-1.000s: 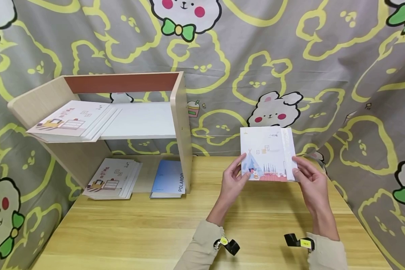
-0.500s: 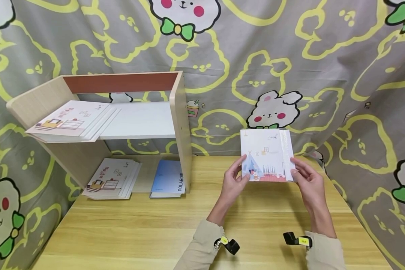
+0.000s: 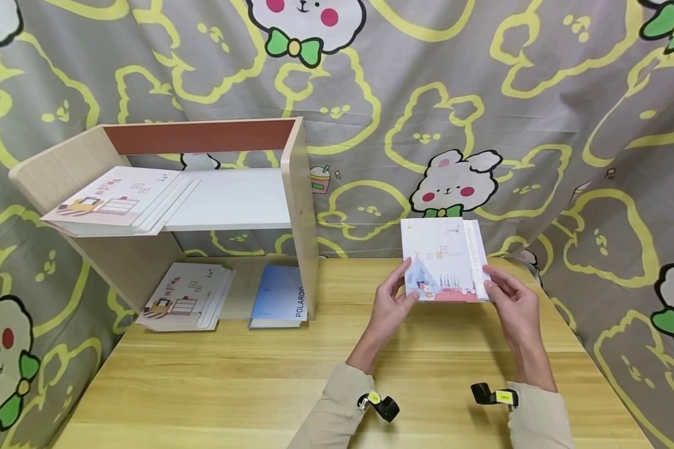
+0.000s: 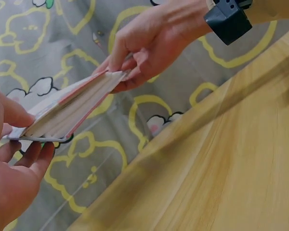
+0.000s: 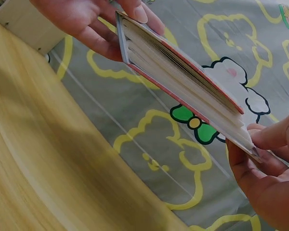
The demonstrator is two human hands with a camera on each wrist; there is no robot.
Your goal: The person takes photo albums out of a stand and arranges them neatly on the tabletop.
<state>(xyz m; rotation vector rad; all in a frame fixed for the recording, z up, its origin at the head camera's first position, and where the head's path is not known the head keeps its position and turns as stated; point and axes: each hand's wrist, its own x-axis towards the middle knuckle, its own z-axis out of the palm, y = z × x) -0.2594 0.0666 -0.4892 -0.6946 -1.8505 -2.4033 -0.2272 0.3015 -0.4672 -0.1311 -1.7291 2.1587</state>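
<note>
The left hand (image 3: pixel 390 304) pinches the spine side and the right hand (image 3: pixel 513 305) the opening side of a tent-illustrated album (image 3: pixel 440 265) — it sits tilted between them, nearly square, neither hand nearer, raised above the worktop (image 3: pixel 230 380) toward its back right corner. Well leftward stands a two-tier bookshelf (image 3: pixel 301 187).

White book (image 3: pixel 447 265) with blue tent print (image 3: pixel 420 278), grey curtain (image 3: pixel 371 81) with yellow outlines

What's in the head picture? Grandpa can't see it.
A person's left hand and right hand hold a tent-picture book above a wooden table. On the left, a shelf holds white books on both levels, plus a blue book below.
</note>
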